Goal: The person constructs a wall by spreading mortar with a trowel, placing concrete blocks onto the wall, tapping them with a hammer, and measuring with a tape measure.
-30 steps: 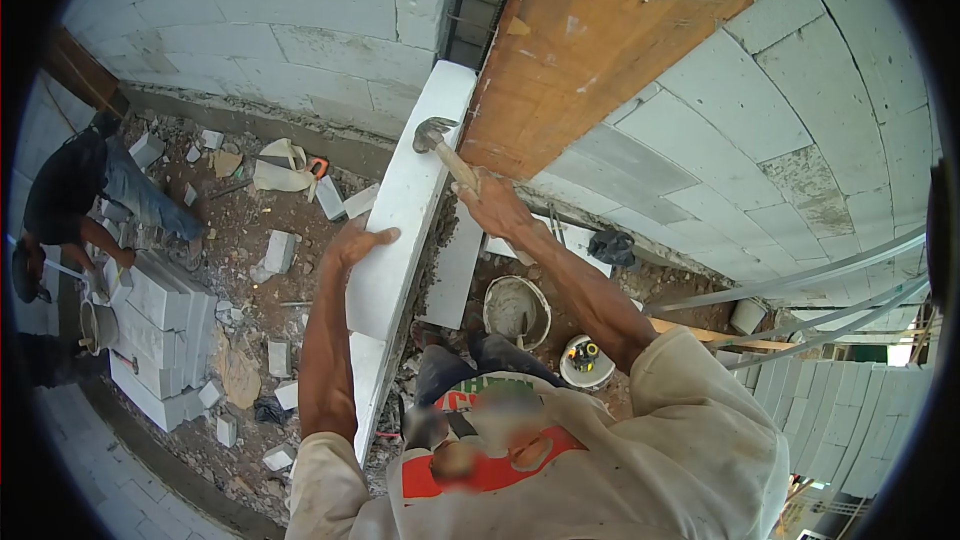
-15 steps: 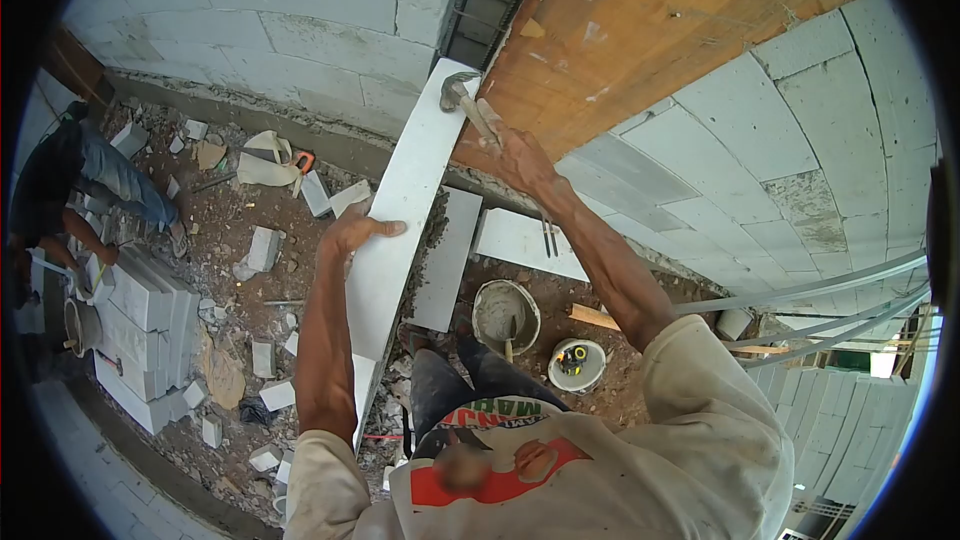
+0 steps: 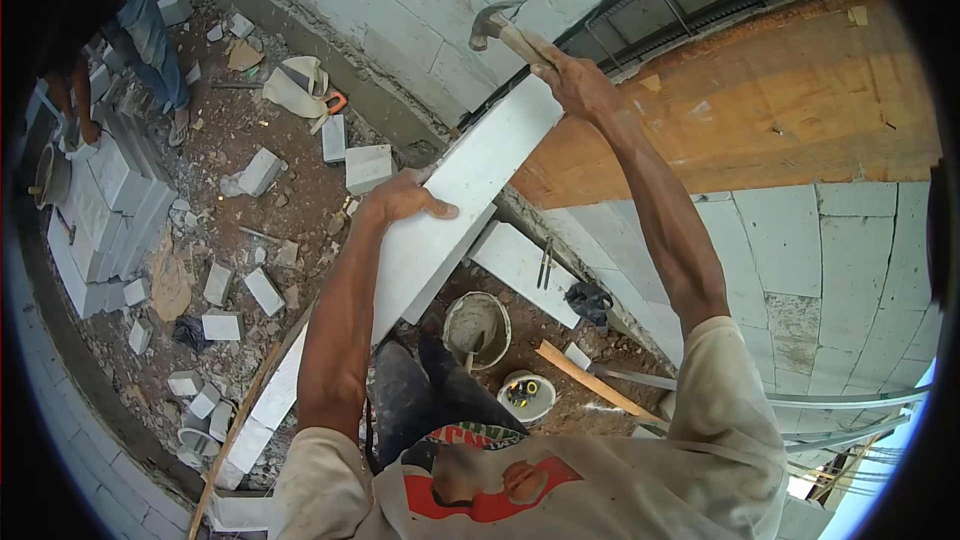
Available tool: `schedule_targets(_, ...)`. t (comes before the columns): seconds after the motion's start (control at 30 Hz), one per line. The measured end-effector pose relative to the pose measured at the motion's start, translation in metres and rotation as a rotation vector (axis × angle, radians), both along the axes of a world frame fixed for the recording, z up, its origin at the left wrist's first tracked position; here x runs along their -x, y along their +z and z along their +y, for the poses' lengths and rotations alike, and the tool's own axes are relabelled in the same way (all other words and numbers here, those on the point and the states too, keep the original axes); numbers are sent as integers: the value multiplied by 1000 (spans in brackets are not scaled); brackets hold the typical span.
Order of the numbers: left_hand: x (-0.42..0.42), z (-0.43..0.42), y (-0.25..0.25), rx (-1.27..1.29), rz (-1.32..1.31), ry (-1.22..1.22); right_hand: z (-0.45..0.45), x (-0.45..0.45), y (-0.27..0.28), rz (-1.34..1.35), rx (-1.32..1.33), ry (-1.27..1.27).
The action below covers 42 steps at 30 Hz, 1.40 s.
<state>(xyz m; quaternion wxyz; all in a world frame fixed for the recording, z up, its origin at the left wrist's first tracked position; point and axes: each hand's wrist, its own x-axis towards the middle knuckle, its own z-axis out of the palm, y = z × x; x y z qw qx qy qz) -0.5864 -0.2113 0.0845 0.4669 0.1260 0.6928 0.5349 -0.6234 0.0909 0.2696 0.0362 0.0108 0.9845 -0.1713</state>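
A long white lightweight concrete block (image 3: 478, 162) stretches diagonally in front of me, its far end near the steel reinforcement at the wall. My left hand (image 3: 410, 200) holds its left edge, with the thumb lying on the smooth face and the fingers partly hidden around the side. My right hand (image 3: 578, 85) is closed around the handle of a claw hammer (image 3: 500, 28). The hammer's head is off to the left of the block's far end, apart from its face.
Mortar fills a bucket (image 3: 476, 332) near my legs, beside a white pail (image 3: 526, 398) holding yellow-black items. A wooden plank (image 3: 598, 380) lies to the right. A co-worker (image 3: 140, 35) bends over stacked blocks (image 3: 105, 210) at left. Block offcuts (image 3: 262, 172) litter the ground.
The hammer head has lifted away from the block's far end, raised by my right hand. My left hand stays on the block's edge. The whole view has turned.
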Motion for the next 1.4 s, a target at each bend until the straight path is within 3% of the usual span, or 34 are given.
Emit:
schedule_targets(0.07, 2, 1, -1, 41, -36, -39, -8, 50, -4, -136, -416, 143)
schedule_targets(0.1, 1, 0, 1, 72, -20, -28, -16, 71, -10, -136, -421, 154)
schedule_targets(0.17, 0, 1, -9, 83, -11, -2, -35, 103, -29, -393, -801, 302)
schedule_targets(0.5, -1, -5, 10, 134, 52, 7, -47, 133, -87, -523, -933, 304)
schedule_targets(0.6, 1, -5, 10, 135, 9, -7, -55, 112, -48, -514, -782, 257)
schedule_targets(0.7, 1, -1, 2, 63, 10, 12, -22, 42, -29, -180, -403, 52)
schedule_targets(0.77, 5, 0, 13, 37, -21, -22, -6, -19, -47, 255, -71, 130)
schedule_targets(0.93, 7, 4, 19, 21, -34, -78, -28, -119, -29, 303, 291, -241)
schedule_targets(1.07, 3, 5, 36, 49, -12, -41, -25, -151, -79, 472, 373, -374)
schedule_targets(1.13, 5, 5, 30, 41, -98, -84, -7, -163, -116, 265, 127, -371)
schedule_targets(1.2, 5, 4, 16, 50, -131, -94, -7, -174, -114, 238, 202, -344)
schedule_targets(1.3, 3, 7, 14, 4, -29, -65, -25, -189, -111, 478, 236, -422)
schedule_targets(1.33, 6, 8, 15, 15, -42, -61, -24, -191, -112, 464, 245, -422)
schedule_targets(1.4, 8, 6, 15, 61, -146, -103, -19, -199, -114, 191, 55, -386)
